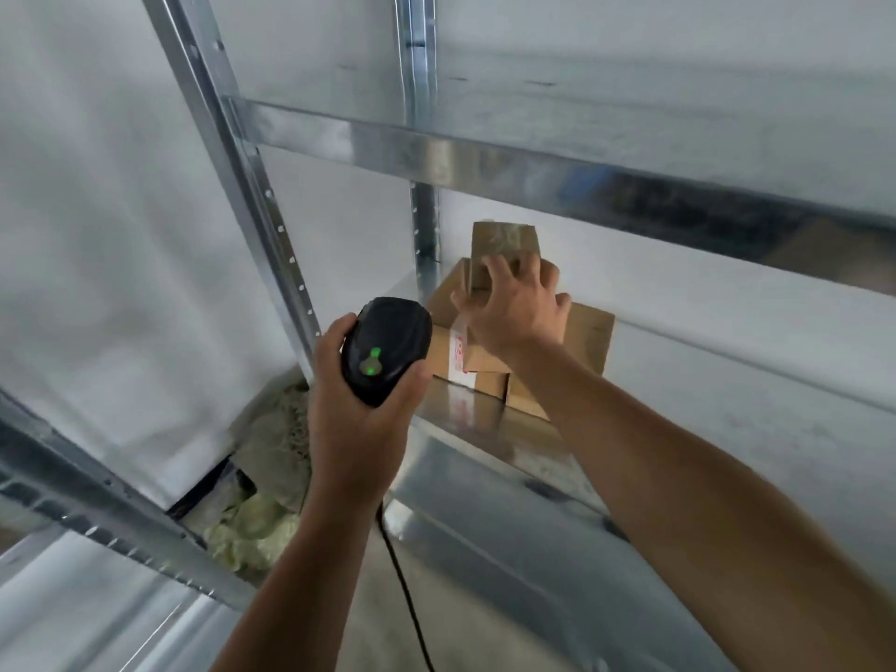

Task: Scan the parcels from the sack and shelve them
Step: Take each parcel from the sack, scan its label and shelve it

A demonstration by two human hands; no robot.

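Observation:
My left hand [361, 419] grips a black corded barcode scanner [385, 349] with green lights lit, held in front of the metal shelf. My right hand [516, 305] reaches into the shelf and holds a small brown cardboard parcel [504, 242], standing it on top of a stack of cardboard boxes [589, 339]. A box in the stack carries a white label with red print [459, 354]. My palm hides the lower part of the small parcel.
The boxes sit on a galvanised metal shelf [489, 429] with another shelf board [533, 162] close above. A perforated upright post [271, 220] stands at the left. White wall behind. Crumpled yellowish and grey sacking [262, 521] lies on the floor at the lower left.

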